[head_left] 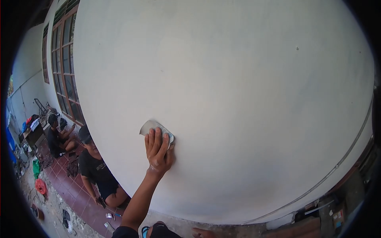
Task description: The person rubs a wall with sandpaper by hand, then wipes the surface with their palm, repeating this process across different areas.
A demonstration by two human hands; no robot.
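Observation:
My left hand [158,148] presses a sheet of sandpaper [148,125] flat against the white wall [238,99]. The fingers lie over the sheet, and its grey upper left corner curls away from the wall. A bluish printed part shows by the fingertips on the right. Whitish dust marks the back of the hand near the wrist. My right hand cannot be made out; a bit of skin at the bottom edge looks like a foot.
A person in a black shirt [97,168] sits close by on the red tiled floor [75,194]. Another person [55,137] sits farther back under the window [65,63]. A thin pipe [317,184] runs along the wall's lower right. Clutter [337,214] lies below it.

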